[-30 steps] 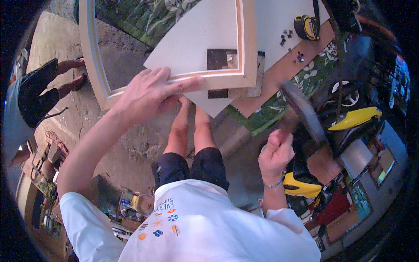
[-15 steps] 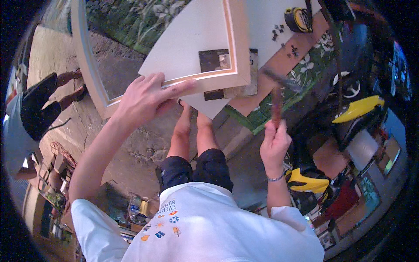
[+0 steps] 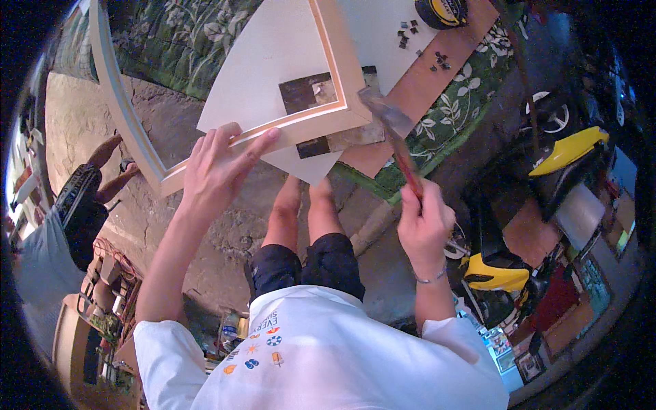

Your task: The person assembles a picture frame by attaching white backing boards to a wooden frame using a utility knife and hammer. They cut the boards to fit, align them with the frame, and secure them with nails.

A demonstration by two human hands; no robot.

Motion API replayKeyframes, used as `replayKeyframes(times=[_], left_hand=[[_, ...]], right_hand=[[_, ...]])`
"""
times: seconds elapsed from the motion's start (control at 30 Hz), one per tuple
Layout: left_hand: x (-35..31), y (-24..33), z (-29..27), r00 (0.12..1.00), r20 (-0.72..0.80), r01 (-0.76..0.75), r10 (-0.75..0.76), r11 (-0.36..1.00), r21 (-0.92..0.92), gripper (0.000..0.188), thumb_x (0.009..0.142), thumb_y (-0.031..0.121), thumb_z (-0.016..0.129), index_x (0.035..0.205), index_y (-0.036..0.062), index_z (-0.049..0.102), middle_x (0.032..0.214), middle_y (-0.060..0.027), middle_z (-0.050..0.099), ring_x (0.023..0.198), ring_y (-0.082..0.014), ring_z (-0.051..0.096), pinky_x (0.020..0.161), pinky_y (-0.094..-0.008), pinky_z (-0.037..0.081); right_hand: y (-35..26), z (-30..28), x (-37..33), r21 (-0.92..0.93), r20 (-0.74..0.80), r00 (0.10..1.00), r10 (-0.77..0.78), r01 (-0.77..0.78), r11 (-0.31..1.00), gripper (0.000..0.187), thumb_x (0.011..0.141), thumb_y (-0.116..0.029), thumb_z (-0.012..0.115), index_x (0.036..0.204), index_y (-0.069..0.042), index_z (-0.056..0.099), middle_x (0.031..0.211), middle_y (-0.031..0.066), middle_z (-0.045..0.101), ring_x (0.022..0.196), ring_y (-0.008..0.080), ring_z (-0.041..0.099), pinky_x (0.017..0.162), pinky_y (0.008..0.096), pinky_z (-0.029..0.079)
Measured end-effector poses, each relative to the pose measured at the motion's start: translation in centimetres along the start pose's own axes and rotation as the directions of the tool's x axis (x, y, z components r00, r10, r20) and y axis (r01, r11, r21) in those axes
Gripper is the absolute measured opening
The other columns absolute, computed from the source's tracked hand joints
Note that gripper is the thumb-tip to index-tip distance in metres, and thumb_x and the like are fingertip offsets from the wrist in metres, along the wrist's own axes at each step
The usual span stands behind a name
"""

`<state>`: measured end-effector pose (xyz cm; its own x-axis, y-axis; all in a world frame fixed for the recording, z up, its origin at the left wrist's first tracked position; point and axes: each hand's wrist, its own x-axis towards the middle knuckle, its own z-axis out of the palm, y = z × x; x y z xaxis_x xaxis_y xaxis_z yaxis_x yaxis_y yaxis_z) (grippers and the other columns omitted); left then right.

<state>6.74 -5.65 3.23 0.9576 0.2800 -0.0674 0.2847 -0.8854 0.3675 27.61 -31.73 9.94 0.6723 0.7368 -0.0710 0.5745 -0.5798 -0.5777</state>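
Note:
A light wooden picture frame [image 3: 306, 131] with an orange-and-white inner edge lies at the top of the view, one corner toward the right. My left hand [image 3: 220, 164] is closed around its near rail, thumb on top. In my right hand [image 3: 425, 225] I grip the red handle of a hammer [image 3: 406, 164]. The hammer's metal head is at the outer side of the frame's near right corner; whether it touches cannot be made out. Beneath that corner sits a flat dark-and-tan piece [image 3: 355, 137], on a white panel [image 3: 273, 65].
A yellow-and-black tape measure [image 3: 447, 12] lies beyond the frame, near small dark pieces [image 3: 441, 61] on a brown strip [image 3: 420, 85]. Green leaf-patterned cloth [image 3: 468, 102] spreads underneath. A yellow-and-black motorbike [image 3: 499, 273] stands right. Another person [image 3: 58, 225] is at far left.
The hammer has swung left and come up against the frame's corner area. The view has shifted, so the frame, panel and tape measure sit further left and higher. My left hand still grips the rail.

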Motion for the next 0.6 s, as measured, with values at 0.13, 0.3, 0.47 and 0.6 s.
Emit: replayKeyframes(times=[0.13, 0.3, 0.47, 0.6], left_hand=[[-0.7, -0.5, 0.6, 0.999, 0.035, 0.002, -0.002, 1.000, 0.013, 0.079, 0.082, 0.011, 0.069, 0.149, 0.0446, 0.046, 0.116, -0.0086, 0.053, 0.096, -0.0279, 0.058, 0.083, -0.0396, 0.049], [0.1, 0.4, -0.1, 0.999, 0.010, 0.031, -0.030, 0.998, -0.055, 0.072, 0.083, 0.007, 0.066, 0.142, 0.0451, 0.053, 0.113, -0.0110, 0.057, 0.099, -0.0335, 0.060, 0.086, -0.0425, 0.051], [-0.6, 0.0, 0.0, 0.999, -0.004, 0.039, -0.040, 0.997, -0.065, 0.077, 0.081, 0.010, 0.067, 0.145, 0.0472, 0.048, 0.114, -0.0093, 0.055, 0.100, -0.0317, 0.057, 0.086, -0.0414, 0.049], [-0.1, 0.0, -0.1, 0.999, -0.021, -0.025, 0.025, 1.000, -0.005, 0.085, 0.075, 0.014, 0.073, 0.149, 0.0446, 0.045, 0.112, -0.0070, 0.051, 0.096, -0.0263, 0.054, 0.080, -0.0379, 0.047]], right_hand=[[0.1, -0.8, -2.0, 0.055, 0.004, 0.997, -0.080, 0.080, 0.995, 0.016, 0.101, -0.016, 0.059, 0.099, 0.000, 0.057, 0.069, 0.0147, 0.061, 0.055, 0.0348, 0.061, 0.049, 0.0397, 0.044], [1.4, 1.3, -1.0, -0.102, 0.209, 0.973, 0.102, -0.082, 0.991, 0.017, 0.097, -0.018, 0.064, 0.101, -0.003, 0.062, 0.072, 0.0184, 0.065, 0.059, 0.0393, 0.065, 0.051, 0.0445, 0.051], [-0.5, -0.1, -1.3, 0.014, -0.080, 0.991, -0.109, 0.111, 0.994, 0.021, 0.101, -0.020, 0.058, 0.092, -0.002, 0.054, 0.071, 0.0229, 0.059, 0.064, 0.0433, 0.061, 0.052, 0.0445, 0.046], [1.6, 1.9, -1.3, -0.093, 0.113, 0.992, 0.059, -0.049, 0.994, 0.023, 0.102, -0.022, 0.059, 0.093, -0.001, 0.056, 0.068, 0.0190, 0.058, 0.057, 0.0385, 0.061, 0.050, 0.0408, 0.044]])
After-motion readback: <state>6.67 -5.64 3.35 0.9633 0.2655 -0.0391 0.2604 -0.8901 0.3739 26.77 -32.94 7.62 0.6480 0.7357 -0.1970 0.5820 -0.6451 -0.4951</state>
